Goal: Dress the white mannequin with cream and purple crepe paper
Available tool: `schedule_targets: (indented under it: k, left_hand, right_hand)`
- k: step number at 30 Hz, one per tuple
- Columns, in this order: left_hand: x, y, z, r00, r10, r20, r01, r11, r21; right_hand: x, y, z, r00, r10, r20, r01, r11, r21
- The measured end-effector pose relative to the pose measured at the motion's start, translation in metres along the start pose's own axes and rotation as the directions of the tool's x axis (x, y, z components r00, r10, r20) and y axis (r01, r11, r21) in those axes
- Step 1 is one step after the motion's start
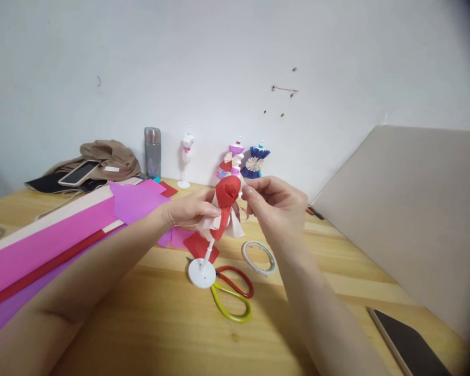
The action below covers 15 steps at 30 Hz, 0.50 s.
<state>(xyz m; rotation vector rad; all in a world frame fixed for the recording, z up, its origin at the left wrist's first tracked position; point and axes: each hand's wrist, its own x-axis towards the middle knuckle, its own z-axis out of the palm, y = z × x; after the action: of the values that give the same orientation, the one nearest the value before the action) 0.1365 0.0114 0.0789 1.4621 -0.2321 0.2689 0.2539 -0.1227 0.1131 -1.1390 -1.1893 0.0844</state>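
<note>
Left hand [194, 206] and right hand [280, 201] flank a small white dress form wrapped in red and pale pink paper [227, 192], leaving its near front open to reach. Below the grip, scissors with red and yellow loop handles [241, 296] obstruct a low pass; a narrow white tape ring [264, 272] lies to their right. Nearer the body, bare pale wooden tabletop [172, 324] opens between the forearms. Left of the grip, long pink, red and purple paper sheets [55, 245] cover the wood. Behind it, a form in navy pleated paper [256, 162] bars the way to the white wall. Right of it, past the forearm, open wood runs to a slanted white panel [407, 209], with a dark phone [411, 344] nearer the body.
</note>
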Motion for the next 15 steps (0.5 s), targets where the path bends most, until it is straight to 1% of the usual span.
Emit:
schedule_targets:
  k: [4,6,8,10,11,13,15]
  left_hand:
    - [0.002,-0.004,-0.001,0.999,0.039,-0.021,-0.037,0.997,0.060]
    - [0.002,-0.004,-0.001,0.996,0.066,-0.059,-0.060,0.993,0.098]
    - [0.003,-0.001,0.002,0.988,0.115,-0.108,-0.095,0.980,0.174]
    - [0.003,0.005,0.007,0.976,0.174,-0.133,-0.129,0.949,0.289]
    - [0.003,0.009,0.011,0.970,0.202,-0.133,-0.144,0.925,0.352]
    - [0.003,0.015,0.021,0.958,0.241,-0.153,-0.145,0.873,0.466]
    - [0.002,0.018,0.031,0.933,0.271,-0.235,-0.100,0.826,0.555]
  right_hand:
    - [-0.004,0.004,0.003,0.999,-0.037,0.008,0.037,0.999,-0.017]
    - [-0.005,0.007,0.004,0.997,-0.072,-0.001,0.072,0.997,-0.036]
    - [-0.006,0.012,0.004,0.992,-0.127,-0.003,0.126,0.990,-0.059]
    - [-0.005,0.015,0.001,0.985,-0.169,0.016,0.170,0.984,-0.058]
    - [-0.004,0.017,0.000,0.985,-0.168,0.036,0.169,0.985,-0.036]
    - [0.000,0.019,-0.003,0.987,-0.125,0.102,0.121,0.992,0.043]
    - [0.004,0.020,-0.005,0.980,-0.056,0.188,0.031,0.991,0.133]
